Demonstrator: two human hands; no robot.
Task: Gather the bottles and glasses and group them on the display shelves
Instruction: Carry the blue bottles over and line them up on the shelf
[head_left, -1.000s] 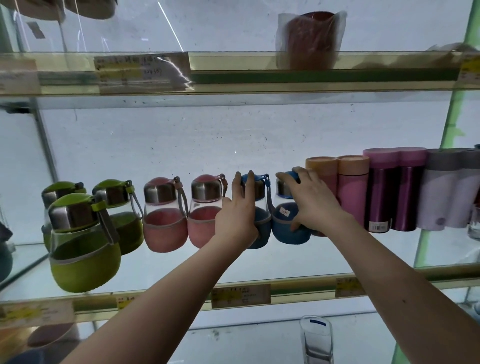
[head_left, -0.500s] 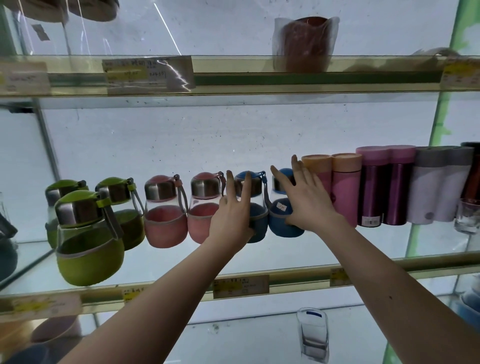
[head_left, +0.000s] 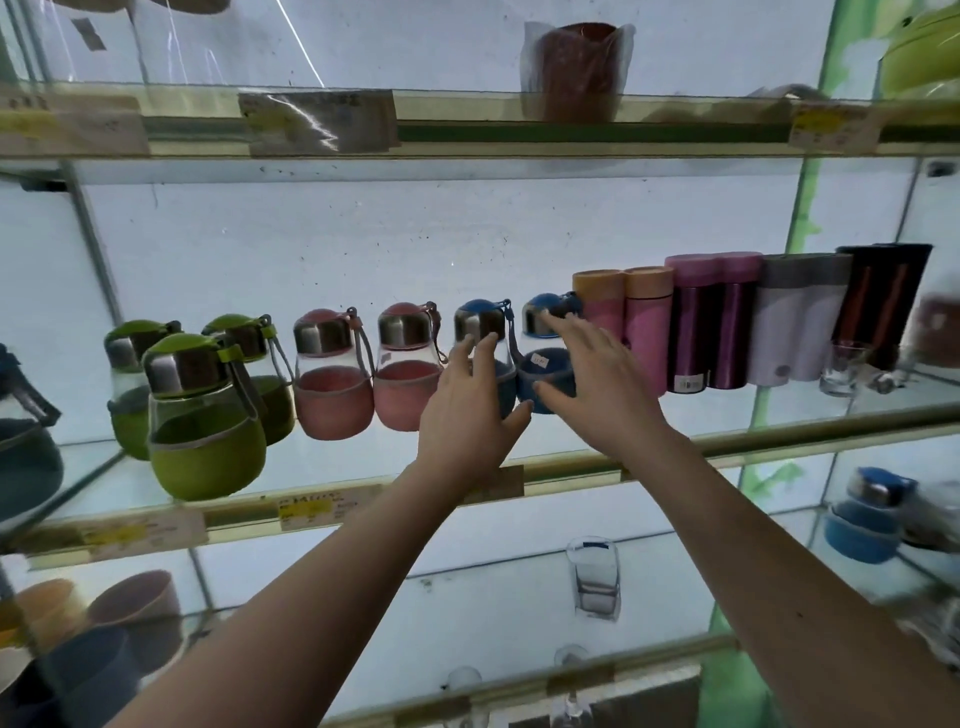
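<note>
Both my hands have come off the two round blue-sleeved glass bottles (head_left: 545, 358) at mid-frame on the glass display shelf (head_left: 779, 415), left grip (head_left: 475, 410) and right grip (head_left: 597, 384) spread and empty, so that pair looks grouped.

I see two bare forearms entering from the lower edge, each ending in an uncovered hand. The left hand (head_left: 470, 415) carries no ring, glove or watch; behind it, the wrist and forearm are unsleeved as far back as I can follow them. The right hand (head_left: 602, 384) is likewise unadorned, with short nails on its fingers (head_left: 558, 325); below its wrist, the forearm shows a few small dark marks.
</note>
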